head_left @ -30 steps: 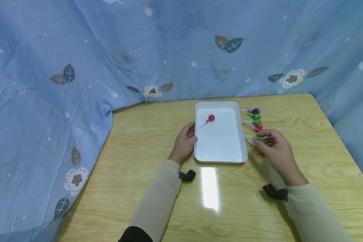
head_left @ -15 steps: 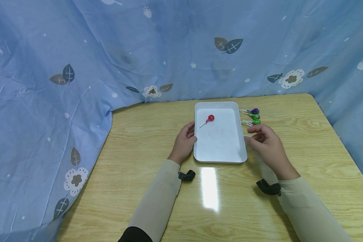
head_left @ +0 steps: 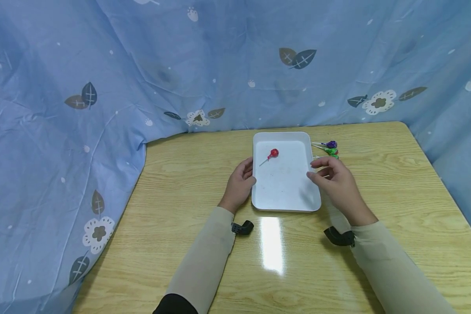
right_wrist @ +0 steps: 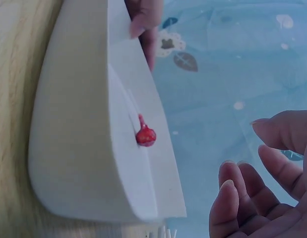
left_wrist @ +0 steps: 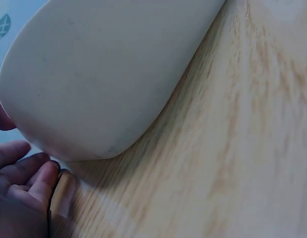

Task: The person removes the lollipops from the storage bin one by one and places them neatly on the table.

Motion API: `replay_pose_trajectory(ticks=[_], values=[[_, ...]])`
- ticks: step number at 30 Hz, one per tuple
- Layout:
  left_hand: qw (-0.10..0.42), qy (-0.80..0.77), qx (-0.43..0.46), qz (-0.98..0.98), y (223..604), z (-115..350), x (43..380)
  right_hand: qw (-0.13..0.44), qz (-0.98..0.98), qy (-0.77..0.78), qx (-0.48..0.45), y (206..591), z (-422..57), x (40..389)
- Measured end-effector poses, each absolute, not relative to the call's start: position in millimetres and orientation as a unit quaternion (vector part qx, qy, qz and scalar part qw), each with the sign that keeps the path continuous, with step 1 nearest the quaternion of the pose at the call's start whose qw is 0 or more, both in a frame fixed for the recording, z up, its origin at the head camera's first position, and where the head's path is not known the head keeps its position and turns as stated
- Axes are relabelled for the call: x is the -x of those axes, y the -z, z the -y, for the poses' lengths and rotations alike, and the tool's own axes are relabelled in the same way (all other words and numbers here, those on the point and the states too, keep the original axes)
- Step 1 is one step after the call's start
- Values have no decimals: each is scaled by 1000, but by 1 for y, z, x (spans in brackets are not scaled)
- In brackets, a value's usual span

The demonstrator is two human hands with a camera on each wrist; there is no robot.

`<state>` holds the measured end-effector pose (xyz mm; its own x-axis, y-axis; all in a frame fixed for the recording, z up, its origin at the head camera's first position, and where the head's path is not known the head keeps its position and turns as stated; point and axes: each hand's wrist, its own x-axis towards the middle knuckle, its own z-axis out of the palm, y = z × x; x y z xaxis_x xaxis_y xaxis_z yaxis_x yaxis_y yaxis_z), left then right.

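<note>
A white rectangular tray (head_left: 284, 192) sits on the table, and a red lollipop (head_left: 274, 153) lies inside it near the far left. My left hand (head_left: 238, 185) grips the tray's left side, its thumb over the rim and its other fingers along the outside wall. Above the tray's right rim is my right hand (head_left: 333, 183), its fingers loosely bent. Nothing shows between those fingers (right_wrist: 279, 171) in the right wrist view. Beyond that hand lie a purple lollipop (head_left: 331, 144) and a green lollipop (head_left: 331, 151), sticks toward the tray. Other lollipops there are mostly hidden behind the hand.
The wood-grain table (head_left: 188, 187) extends on both sides of the tray. A blue patterned curtain (head_left: 227, 65) hangs along the back and left, with more cloth at the right edge. A bright glare patch (head_left: 272, 244) lies in front of the tray.
My right hand has moved left, from over the lollipops to the tray's right rim, covering the nearer ones in the row. The left hand, the tray and the red lollipop have stayed put.
</note>
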<state>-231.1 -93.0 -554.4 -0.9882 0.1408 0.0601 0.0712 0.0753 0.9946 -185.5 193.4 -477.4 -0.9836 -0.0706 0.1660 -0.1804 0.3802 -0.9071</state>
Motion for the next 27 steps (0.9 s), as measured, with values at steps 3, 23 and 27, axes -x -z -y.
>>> replay_pose_trajectory(ticks=[3,23,27], values=[[24,-675,-69,-735,555,93,232,43,828,-555,-71,474,-189,189],[27,-681,-80,-727,557,93,233,43,817,-565,-106,463,-154,213],[26,-683,-88,-724,558,93,233,29,820,-563,-97,464,-151,215]])
